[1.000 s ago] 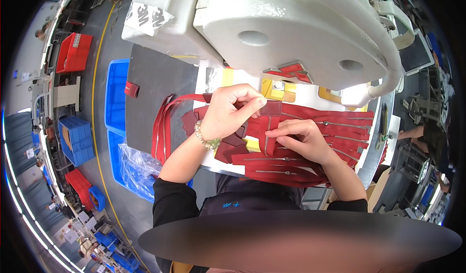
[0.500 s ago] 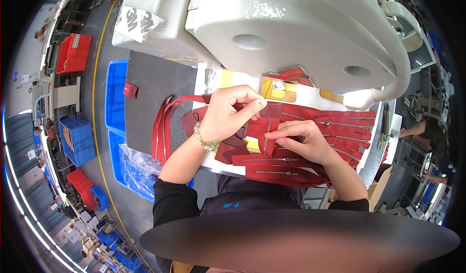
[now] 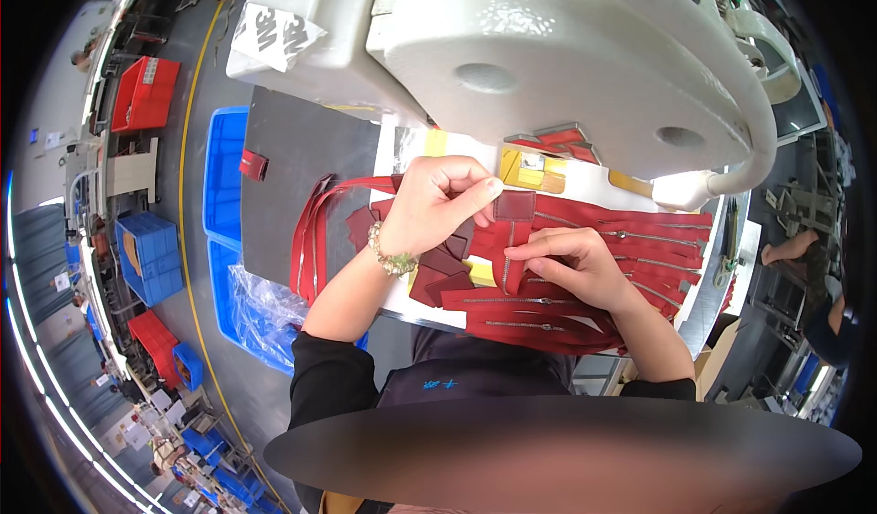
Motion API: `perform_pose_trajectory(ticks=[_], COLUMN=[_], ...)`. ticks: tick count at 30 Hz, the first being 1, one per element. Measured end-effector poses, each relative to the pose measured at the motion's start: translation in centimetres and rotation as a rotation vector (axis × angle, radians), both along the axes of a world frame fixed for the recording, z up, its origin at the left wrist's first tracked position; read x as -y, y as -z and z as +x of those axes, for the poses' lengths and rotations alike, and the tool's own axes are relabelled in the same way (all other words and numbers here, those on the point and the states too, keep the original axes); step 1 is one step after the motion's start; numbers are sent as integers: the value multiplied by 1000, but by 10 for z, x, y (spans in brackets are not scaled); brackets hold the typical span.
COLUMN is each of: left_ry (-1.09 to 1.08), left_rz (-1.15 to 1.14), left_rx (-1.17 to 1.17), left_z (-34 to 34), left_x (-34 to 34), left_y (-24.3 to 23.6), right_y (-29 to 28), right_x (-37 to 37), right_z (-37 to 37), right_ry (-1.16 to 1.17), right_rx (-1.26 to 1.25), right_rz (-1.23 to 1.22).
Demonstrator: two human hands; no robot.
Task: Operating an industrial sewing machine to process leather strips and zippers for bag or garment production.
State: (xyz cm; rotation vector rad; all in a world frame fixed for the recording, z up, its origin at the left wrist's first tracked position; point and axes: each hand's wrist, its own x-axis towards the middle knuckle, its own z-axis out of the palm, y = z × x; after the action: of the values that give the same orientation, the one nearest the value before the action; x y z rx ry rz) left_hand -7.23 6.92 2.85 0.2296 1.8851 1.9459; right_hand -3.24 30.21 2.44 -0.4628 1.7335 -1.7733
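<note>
A dark red leather patch (image 3: 514,206) lies across the top of a short red zipper (image 3: 512,260), on a spread of longer red zippers (image 3: 653,238). My left hand (image 3: 440,201), a beaded bracelet at its wrist, is closed in a pinch at the patch's upper left corner. Its curled fingers are partly hidden behind the thumb. Lower down, my right hand (image 3: 575,263) pinches the short zipper's side between thumb and forefinger. Several loose dark red leather pieces (image 3: 440,263) lie under and beside my left wrist.
A large white machine head (image 3: 539,57) overhangs the worktable's far side. Beneath it are a yellow plate (image 3: 530,169) and red pieces with grey edges (image 3: 559,139). More red zippers (image 3: 309,240) hang over the dark board (image 3: 292,185); blue bins (image 3: 224,176) stand to the left.
The whole view has shifted slightly, with the table and machine a little further right. Both hands keep nearly the same pinch at the patch and short zipper.
</note>
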Motion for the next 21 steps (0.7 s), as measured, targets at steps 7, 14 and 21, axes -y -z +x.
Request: perform_pose_trajectory(ticks=[7,14,21], left_ry=[-6,-12,-21], left_rz=[-17,2,27], left_rx=[27,37,28], left_z=[-1,-1,-2], left_x=[1,-1,-1], left_y=[-1,0,3], right_y=[0,-1,-1], right_x=[1,0,1], right_z=[0,0,1], right_ry=[-9,-11,-15], right_rx=[-30,-9,-11], right_rz=[-13,-10,-9])
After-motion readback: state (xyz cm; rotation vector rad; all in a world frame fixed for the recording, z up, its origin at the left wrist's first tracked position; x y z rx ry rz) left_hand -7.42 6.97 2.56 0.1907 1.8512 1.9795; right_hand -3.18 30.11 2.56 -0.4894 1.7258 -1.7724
